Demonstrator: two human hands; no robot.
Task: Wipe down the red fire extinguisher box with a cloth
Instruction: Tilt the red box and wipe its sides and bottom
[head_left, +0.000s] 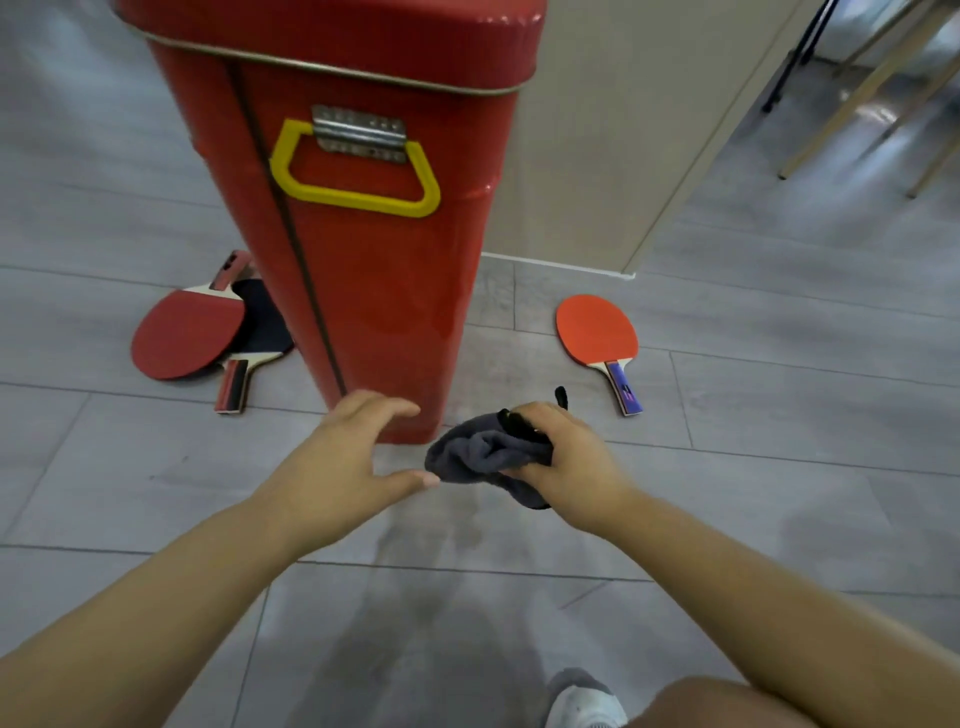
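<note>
Cloth (485, 454) sits bunched in my right hand (566, 457), a dark grey wad with a black edge poking up between the fingers, which are curled tight around it so most of the fabric spills out toward nine o'clock of the fist. My left hand (343, 457) is spread in a wide C, thumb and fingers well parted and holding nothing; its thumb tip is just beside the cloth, though I cannot tell whether they actually touch. Its fingertips hover near the lower corner of the red fire extinguisher box (374, 260), which stands upright on the grey tiled floor (779, 467) at twelve o'clock from both hands and fills the upper middle of my view. A yellow handle (358, 179) hangs from a metal bracket (359, 134) on the face turned toward me, and a dark seam runs down the box's near corner. At ten o'clock from the hands, two table tennis paddles (208, 338) lie overlapping on the floor just beside the box's base, one red face up over one black. At two o'clock, a single orange-red paddle (597, 332) lies apart from the box, handle pointing back toward me. A beige wall panel (597, 130) rises behind the box, with wooden chair legs (857, 104) far off at one o'clock. A white shoe (584, 704) shows at six o'clock.
</note>
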